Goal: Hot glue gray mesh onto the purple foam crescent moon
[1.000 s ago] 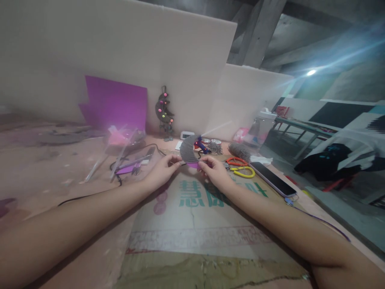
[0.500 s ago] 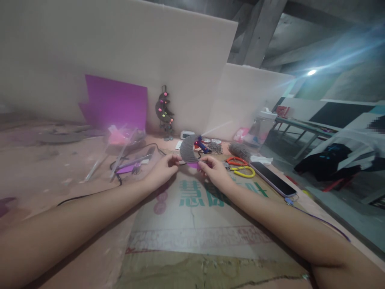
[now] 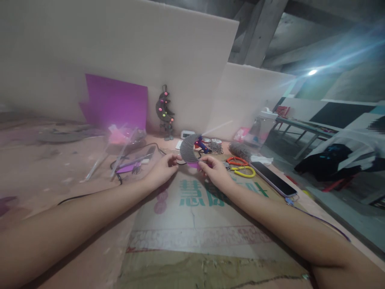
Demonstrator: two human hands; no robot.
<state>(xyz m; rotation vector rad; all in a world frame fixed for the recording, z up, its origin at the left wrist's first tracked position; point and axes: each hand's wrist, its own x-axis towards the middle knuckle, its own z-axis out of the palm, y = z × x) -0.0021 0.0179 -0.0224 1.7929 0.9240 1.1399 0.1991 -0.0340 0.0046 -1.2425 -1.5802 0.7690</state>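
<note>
The grey-wound crescent (image 3: 187, 149) stood in the air between the two hands, over the far part of a cardboard sheet (image 3: 192, 237) on the desk (image 3: 96, 253). Its long axis was near upright, the upper horn tilted a little to the right and the hollow facing right; a purple part (image 3: 192, 165) showed along its lower end. The right hand (image 3: 214, 170) pinched this end between thumb and fingers, which hid the lower horn. The fingers of the left hand (image 3: 165, 169) were bent together beside the left edge — whether they gripped anything could not be told. The crescent partly covered a blue glue gun (image 3: 205, 147) behind it. Large green characters (image 3: 191, 200) on the cardboard, in part masked by the right hand and forearm, could not be read with certainty; the reddish printed band (image 3: 198, 239) nearer the viewer was too faint to decipher. Objects at far left were blurred.
</note>
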